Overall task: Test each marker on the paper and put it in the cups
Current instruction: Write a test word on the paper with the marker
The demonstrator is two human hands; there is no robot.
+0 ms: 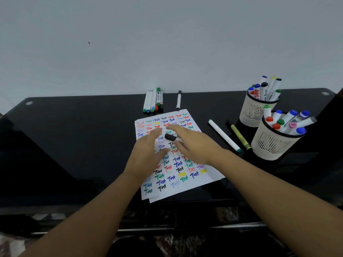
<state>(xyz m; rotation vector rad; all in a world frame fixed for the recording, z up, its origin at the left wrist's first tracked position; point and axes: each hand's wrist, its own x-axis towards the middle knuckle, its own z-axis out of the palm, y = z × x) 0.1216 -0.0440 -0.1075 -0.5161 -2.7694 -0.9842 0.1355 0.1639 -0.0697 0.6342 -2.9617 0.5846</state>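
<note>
A white paper (167, 184) covered in coloured "Test" scribbles lies on the black table (74, 136). Above its upper half, my right hand (194, 145) holds a white marker with a black cap (169, 136), the cap pointing left. My left hand (146, 151) hovers just left of the cap with fingers straight and thumb spread, holding nothing. Two cream mesh cups stand at the right, a far cup (250, 112) and a near cup (271, 143), both with several markers standing in them.
A bunch of loose markers (153, 102) lies behind the paper by the wall, with a single black-capped marker (178, 101) beside it. A white green-tipped marker (223, 135) and a yellow marker (240, 137) lie between the paper and the cups.
</note>
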